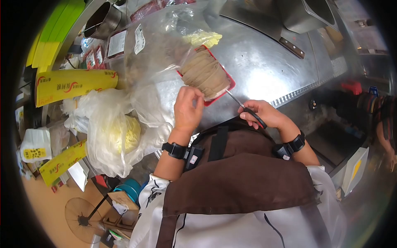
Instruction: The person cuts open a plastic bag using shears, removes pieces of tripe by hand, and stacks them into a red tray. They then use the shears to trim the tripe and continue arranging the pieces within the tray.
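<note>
A red-rimmed tray [232, 84] holds brown, layered, folded sheets of food [206, 72] that I cannot name for certain. It lies tilted on the metal counter, with clear plastic film against its far left side. My left hand [189, 108] is at the tray's near left corner, fingers curled and pinched together; what is between them is hidden. In my right hand [261, 113] is a slim metal tool with a black handle [254, 118], its blades or tip reaching the tray's near right corner. Whether it is scissors or a knife is not clear.
A cleaver with a wooden handle [292, 47] lies at the back right beside a steel container [308, 16]. Yellow cling-film boxes [76, 84] and a plastic bag with yellow contents [120, 136] stand left. Another person's arm [383, 142] shows at far right.
</note>
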`<state>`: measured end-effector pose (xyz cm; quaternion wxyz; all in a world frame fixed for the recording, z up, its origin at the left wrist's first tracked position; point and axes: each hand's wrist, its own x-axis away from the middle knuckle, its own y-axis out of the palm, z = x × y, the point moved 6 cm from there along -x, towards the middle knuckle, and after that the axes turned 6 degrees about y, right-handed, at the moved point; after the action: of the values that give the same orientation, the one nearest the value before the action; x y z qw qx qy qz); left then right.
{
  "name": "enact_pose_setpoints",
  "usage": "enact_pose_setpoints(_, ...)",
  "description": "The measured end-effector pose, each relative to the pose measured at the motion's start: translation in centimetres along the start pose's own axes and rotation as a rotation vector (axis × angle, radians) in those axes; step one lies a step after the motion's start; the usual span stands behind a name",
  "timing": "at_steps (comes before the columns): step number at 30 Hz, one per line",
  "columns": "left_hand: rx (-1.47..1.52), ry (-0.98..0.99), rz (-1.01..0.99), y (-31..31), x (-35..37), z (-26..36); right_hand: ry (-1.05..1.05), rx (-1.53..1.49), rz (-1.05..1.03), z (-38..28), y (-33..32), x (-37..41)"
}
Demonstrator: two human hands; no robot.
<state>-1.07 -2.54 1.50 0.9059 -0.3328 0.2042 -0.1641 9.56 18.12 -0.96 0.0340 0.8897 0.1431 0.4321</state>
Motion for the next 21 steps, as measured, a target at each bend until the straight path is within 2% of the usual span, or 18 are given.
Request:
enact_pose_setpoints(2, 0.037, 0.202, -0.017, 0.2, 0.4, 0.9, -0.002, 0.004, 0.002, -0.2, 0.0, -0.1)
enact_pose_setpoints(17, -0.098, 0.23, 0.048, 0.4, 0.5, 1.7, 0.001, 0.037, -0.023, -1.2, -0.4, 0.0)
enact_pose_setpoints(20, -0.1, 0.248, 0.067, 1.1, 0.3, 1.3, -0.037, 0.032, 0.051, -1.7, -1.1, 0.2)
enact_pose_setpoints(21, -0.113, 0.244, 0.067, 1.2, 0.3, 1.2, -0.096, 0.1, 0.153, -1.8, -1.9, 0.1)
